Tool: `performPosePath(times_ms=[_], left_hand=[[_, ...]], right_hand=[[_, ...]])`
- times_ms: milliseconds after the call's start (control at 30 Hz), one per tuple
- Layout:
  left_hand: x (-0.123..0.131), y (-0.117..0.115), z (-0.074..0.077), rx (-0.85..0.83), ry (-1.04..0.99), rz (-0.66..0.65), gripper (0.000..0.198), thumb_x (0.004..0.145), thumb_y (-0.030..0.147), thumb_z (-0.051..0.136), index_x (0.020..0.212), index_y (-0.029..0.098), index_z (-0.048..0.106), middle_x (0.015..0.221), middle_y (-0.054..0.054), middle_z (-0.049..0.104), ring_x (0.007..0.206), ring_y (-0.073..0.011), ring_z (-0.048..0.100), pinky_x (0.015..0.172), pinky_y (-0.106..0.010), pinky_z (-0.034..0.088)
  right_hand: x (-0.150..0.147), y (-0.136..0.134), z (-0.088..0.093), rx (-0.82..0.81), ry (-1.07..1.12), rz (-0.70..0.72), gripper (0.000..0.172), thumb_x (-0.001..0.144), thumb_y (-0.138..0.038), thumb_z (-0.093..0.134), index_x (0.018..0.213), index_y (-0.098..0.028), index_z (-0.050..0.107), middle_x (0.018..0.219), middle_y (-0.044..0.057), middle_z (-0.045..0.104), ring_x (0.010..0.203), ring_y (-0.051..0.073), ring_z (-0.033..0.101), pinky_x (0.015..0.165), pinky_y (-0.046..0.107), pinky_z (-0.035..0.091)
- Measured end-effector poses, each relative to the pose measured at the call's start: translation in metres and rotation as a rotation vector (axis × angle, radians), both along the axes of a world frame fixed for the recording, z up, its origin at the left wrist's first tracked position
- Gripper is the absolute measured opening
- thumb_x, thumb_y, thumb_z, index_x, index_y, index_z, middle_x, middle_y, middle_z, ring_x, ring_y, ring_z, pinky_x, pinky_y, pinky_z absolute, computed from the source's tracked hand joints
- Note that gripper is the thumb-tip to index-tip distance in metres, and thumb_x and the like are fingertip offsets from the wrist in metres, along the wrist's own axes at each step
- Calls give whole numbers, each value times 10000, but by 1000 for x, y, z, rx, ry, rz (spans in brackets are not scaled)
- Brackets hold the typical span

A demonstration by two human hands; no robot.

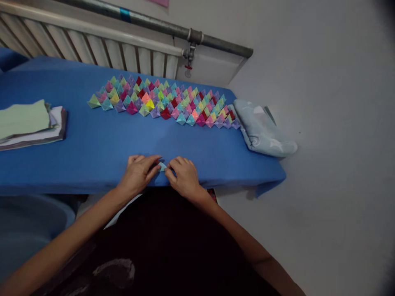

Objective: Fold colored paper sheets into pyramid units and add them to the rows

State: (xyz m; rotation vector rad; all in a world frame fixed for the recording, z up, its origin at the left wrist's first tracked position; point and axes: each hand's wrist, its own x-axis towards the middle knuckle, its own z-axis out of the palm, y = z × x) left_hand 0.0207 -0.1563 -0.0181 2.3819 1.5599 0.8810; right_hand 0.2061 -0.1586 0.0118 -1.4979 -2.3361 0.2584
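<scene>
Between my two hands, close to the table's front edge, is a small light-blue piece of folded paper point(162, 167). My left hand point(140, 170) grips its left side between thumb and fingers. From the other side, my right hand point(183, 172) pinches the right end with bent fingers. Most of the paper's edges are hidden by the fingertips. Behind the hands stand rows of small folded paper pieces point(149, 104) in pink, green, blue, purple, red and yellow, with pointed tops.
A blue cloth point(92, 160) covers the table. Stacked paper sheets point(24, 119) lie at the left, and a folded grey-blue fabric point(262, 131) at the right end. Behind are a white radiator point(101, 49) and a metal pipe point(154, 24). A blue basin point(33, 222) is below left.
</scene>
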Motion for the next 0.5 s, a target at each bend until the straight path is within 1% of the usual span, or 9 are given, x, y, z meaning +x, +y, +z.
performPosePath(times_ms=[200, 367, 500], left_hand=[[5, 3, 2, -23, -2, 39, 271, 955, 338, 528, 1170, 236, 658, 933, -33, 753, 827, -197, 646, 891, -392, 391], [6, 5, 2, -3, -47, 40, 261, 946, 331, 536, 1147, 226, 665, 894, -30, 752, 791, -194, 648, 856, -390, 406], [5, 6, 3, -25, -57, 52, 248, 928, 331, 565, 1126, 224, 668, 870, -24, 752, 773, -188, 650, 844, -385, 417]], right_hand=[[-2, 1, 7, -72, -1, -37, 183, 952, -267, 529, 861, -189, 667, 920, 42, 662, 846, 167, 552, 749, 302, 337], [-4, 2, 11, -81, -47, -53, 210, 971, -276, 505, 876, -189, 671, 949, 53, 670, 864, 176, 573, 745, 308, 352], [-7, 4, 11, -94, -88, -65, 217, 970, -266, 491, 881, -189, 674, 948, 71, 666, 864, 193, 585, 733, 316, 369]])
